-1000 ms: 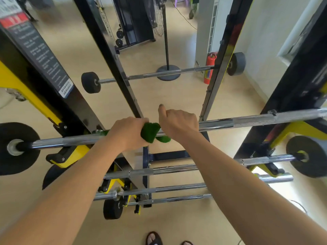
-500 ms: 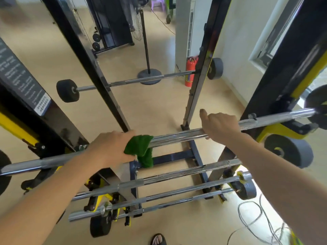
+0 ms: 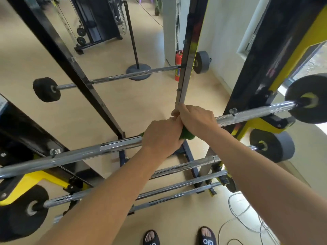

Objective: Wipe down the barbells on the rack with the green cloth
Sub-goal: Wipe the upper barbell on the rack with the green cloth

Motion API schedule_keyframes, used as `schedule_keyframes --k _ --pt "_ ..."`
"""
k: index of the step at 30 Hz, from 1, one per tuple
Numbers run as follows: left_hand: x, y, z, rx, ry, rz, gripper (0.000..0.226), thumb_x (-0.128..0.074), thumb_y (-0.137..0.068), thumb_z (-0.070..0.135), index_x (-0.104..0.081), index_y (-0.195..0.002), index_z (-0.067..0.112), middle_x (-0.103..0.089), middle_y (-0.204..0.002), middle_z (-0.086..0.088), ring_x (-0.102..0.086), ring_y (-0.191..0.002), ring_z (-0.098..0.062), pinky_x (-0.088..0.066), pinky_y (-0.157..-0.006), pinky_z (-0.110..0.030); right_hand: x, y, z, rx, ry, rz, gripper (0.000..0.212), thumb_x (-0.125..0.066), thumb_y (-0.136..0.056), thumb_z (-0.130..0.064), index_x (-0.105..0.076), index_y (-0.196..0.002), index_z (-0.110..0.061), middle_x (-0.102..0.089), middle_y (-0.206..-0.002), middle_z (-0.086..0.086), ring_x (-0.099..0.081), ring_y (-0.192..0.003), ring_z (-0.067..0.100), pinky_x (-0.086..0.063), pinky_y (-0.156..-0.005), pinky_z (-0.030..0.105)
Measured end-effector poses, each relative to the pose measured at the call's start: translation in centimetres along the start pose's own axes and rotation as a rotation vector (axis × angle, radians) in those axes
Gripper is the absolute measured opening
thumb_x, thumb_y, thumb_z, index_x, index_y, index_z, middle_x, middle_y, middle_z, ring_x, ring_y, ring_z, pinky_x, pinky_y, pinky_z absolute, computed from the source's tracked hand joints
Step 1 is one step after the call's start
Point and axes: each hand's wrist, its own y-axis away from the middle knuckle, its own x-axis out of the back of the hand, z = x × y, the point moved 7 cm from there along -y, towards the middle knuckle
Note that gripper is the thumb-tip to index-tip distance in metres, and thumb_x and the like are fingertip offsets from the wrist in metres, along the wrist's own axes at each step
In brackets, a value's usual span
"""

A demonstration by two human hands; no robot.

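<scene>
We had both hands on the top barbell [image 3: 92, 151], which lay across the yellow hooks of the black rack [image 3: 261, 55]. Our left hand [image 3: 161, 137] was closed tight around the bar near its middle, with the green cloth [image 3: 187, 136] bunched under the palm; only a small green edge showed below the knuckles, and another sliver at the thumb side. Our right hand [image 3: 196, 117] was wrapped around the same bar, touching the left hand and pressing against the cloth; we could not tell whether it also gripped the cloth. Toward the rack's right end the bar's knurled section ran out to a black plate [image 3: 307, 98]. Three more barbells [image 3: 177, 186] lay on the lower tiers, beneath our forearms. Our sandalled feet [image 3: 178, 237] stood on the floor at the rack's near side.
</scene>
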Motion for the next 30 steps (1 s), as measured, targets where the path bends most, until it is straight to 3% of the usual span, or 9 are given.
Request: schedule_keyframes --k 3,6,8,12,15,19,22,25,30 --pt "0.1 1.8 0.5 -0.059 -0.152 0.172 0.032 -0.066 -0.090 0.035 -0.053 -0.111 0.014 -0.066 -0.083 -0.004 -0.064 -0.067 -0.021 -0.049 -0.060 -0.035 1.0 0.6 0.3 0.154 0.118 -0.040 0.044 -0.021 -0.106 -0.036 -0.060 -0.121 -0.020 -0.067 -0.103 0.008 -0.061 -0.092 0.029 -0.048 -0.087 0.041" --pt "-0.3 2.5 1.6 0.066 -0.174 0.186 0.034 -0.060 -0.093 0.021 -0.049 -0.123 0.009 -0.063 -0.102 -0.011 -0.061 -0.089 -0.027 -0.049 -0.082 -0.041 4.2 0.4 3.8 0.132 0.157 0.032 0.042 -0.035 -0.105 -0.027 -0.032 -0.144 -0.010 -0.052 -0.072 0.001 -0.054 -0.067 0.029 -0.046 -0.071 0.036" --pt "0.0 0.8 3.6 0.124 -0.152 0.128 0.039 -0.062 -0.092 0.023 -0.047 -0.126 0.011 -0.062 -0.105 -0.009 -0.059 -0.092 -0.026 -0.047 -0.083 -0.038 5.7 -0.3 7.5 0.075 0.260 -0.017 0.058 -0.044 -0.102 -0.026 -0.017 -0.151 -0.010 -0.048 -0.073 0.001 -0.051 -0.066 0.027 -0.046 -0.066 0.038" --pt "0.3 -3.4 5.2 0.206 0.061 -0.103 0.031 -0.067 -0.084 0.031 -0.053 -0.108 0.019 -0.053 -0.077 0.007 -0.053 -0.070 -0.015 -0.038 -0.064 -0.030 5.4 -0.8 9.7 0.079 0.260 -0.012 0.047 -0.047 -0.101 -0.029 -0.027 -0.140 -0.013 -0.043 -0.072 -0.001 -0.048 -0.066 0.022 -0.041 -0.064 0.040" --pt "-1.4 -5.4 4.4 0.247 0.226 -0.404 0.027 -0.072 -0.076 0.028 -0.062 -0.099 0.022 -0.062 -0.076 0.005 -0.060 -0.068 -0.013 -0.046 -0.058 -0.027 5.8 -1.7 9.9 0.073 0.167 0.007 0.033 -0.043 -0.101 -0.024 -0.033 -0.130 -0.012 -0.044 -0.073 0.000 -0.049 -0.068 0.024 -0.039 -0.068 0.040" --pt "-2.9 -7.2 5.8 0.395 0.583 -0.915 0.045 -0.082 -0.068 0.024 -0.064 -0.108 0.016 -0.070 -0.096 -0.007 -0.070 -0.086 -0.026 -0.060 -0.080 -0.040 5.8 -1.9 10.3 0.067 0.137 -0.003 0.020 -0.033 -0.102 -0.029 -0.044 -0.114 -0.017 -0.056 -0.081 0.003 -0.054 -0.077 0.027 -0.038 -0.075 0.040" --pt "-3.4 -8.0 7.3 0.474 0.758 -1.013 0.041 -0.081 -0.070 0.017 -0.067 -0.108 0.012 -0.072 -0.099 -0.014 -0.071 -0.091 -0.033 -0.059 -0.084 -0.045 5.5 -2.4 10.6 0.028 0.058 -0.055 0.048 -0.016 -0.101 -0.042 -0.060 -0.100 -0.024 -0.060 -0.084 0.003 -0.047 -0.069 0.021 -0.030 -0.076 0.040" --pt "-3.0 -8.6 8.1 0.354 0.660 -0.807 0.028 -0.076 -0.072 0.019 -0.057 -0.092 0.022 -0.068 -0.087 -0.005 -0.069 -0.078 -0.023 -0.059 -0.071 -0.035 6.0 -2.0 10.9 0.018 0.034 -0.041 0.054 -0.013 -0.102 -0.046 -0.060 -0.095 -0.022 -0.057 -0.077 0.001 -0.043 -0.064 0.016 -0.031 -0.077 0.038" --pt "-0.5 -6.7 10.7 0.261 -0.108 0.149 0.020 -0.070 -0.081 0.029 -0.053 -0.079 0.019 -0.055 -0.060 0.004 -0.051 -0.053 -0.019 -0.034 -0.052 -0.028 5.8 -1.8 10.9 0.006 -0.076 -0.084 0.064 -0.008 -0.099 -0.055 -0.065 -0.102 -0.026 -0.063 -0.092 0.004 -0.053 -0.078 0.018 -0.036 -0.079 0.039"
